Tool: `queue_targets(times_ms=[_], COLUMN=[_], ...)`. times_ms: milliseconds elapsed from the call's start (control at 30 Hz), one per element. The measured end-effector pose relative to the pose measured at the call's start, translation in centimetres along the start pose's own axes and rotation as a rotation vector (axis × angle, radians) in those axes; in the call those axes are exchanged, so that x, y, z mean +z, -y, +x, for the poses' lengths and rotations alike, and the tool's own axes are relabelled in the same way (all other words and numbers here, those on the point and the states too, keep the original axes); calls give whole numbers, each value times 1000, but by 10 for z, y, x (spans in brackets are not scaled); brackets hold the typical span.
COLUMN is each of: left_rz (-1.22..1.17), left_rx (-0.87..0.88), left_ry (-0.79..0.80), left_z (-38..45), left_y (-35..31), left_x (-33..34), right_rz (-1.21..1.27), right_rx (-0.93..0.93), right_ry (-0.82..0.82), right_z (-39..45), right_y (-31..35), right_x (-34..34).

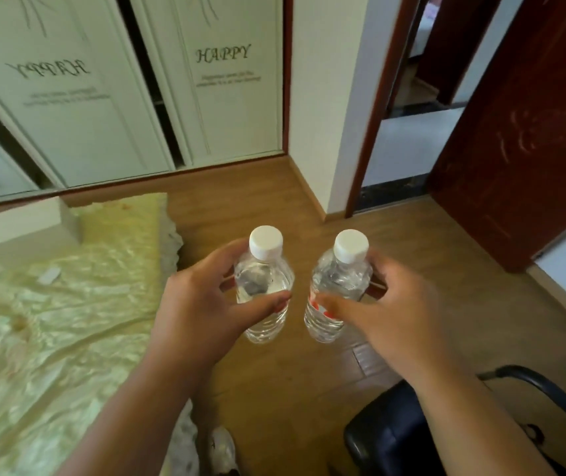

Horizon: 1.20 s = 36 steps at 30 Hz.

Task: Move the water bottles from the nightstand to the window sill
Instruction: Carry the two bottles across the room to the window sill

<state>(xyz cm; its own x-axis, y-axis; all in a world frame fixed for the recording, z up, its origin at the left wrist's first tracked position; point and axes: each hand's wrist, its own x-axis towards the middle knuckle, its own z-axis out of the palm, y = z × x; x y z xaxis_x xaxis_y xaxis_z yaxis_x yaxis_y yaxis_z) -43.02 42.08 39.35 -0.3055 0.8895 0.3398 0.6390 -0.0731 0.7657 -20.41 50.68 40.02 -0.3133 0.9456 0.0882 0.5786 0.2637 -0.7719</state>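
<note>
— What fills the room?

— A bed [51, 304] with a pale yellow cover on the left, a white wardrobe [102, 97] behind it, a dark red door [515, 149] open on the right, wooden floor [274, 389] between them. A black chair [395, 434] sits low right.

— And the hands?

— The left hand [199, 304] curls around the left bottle [264, 286]; the right hand [388, 310] curls around the right bottle [336, 290].

— Where are the bottles?

— Upright in the air above the floor, side by side, apart, white caps on.
</note>
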Motion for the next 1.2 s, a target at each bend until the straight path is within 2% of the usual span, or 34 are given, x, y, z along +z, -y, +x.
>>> queue_targets(times_ms=[300, 833, 1200], left_rz=[-44, -76, -71], left_rx=[-71, -48, -79], left_ry=[-122, -137, -144], left_z=[0, 64, 96], left_y=[50, 139, 188], left_x=[-55, -136, -162], right_rz=[-14, -23, 4], right_rx=[-61, -44, -55], right_ry=[118, 65, 85], right_z=[23, 85, 131], right_y=[40, 111, 131], right_x=[55, 144, 191])
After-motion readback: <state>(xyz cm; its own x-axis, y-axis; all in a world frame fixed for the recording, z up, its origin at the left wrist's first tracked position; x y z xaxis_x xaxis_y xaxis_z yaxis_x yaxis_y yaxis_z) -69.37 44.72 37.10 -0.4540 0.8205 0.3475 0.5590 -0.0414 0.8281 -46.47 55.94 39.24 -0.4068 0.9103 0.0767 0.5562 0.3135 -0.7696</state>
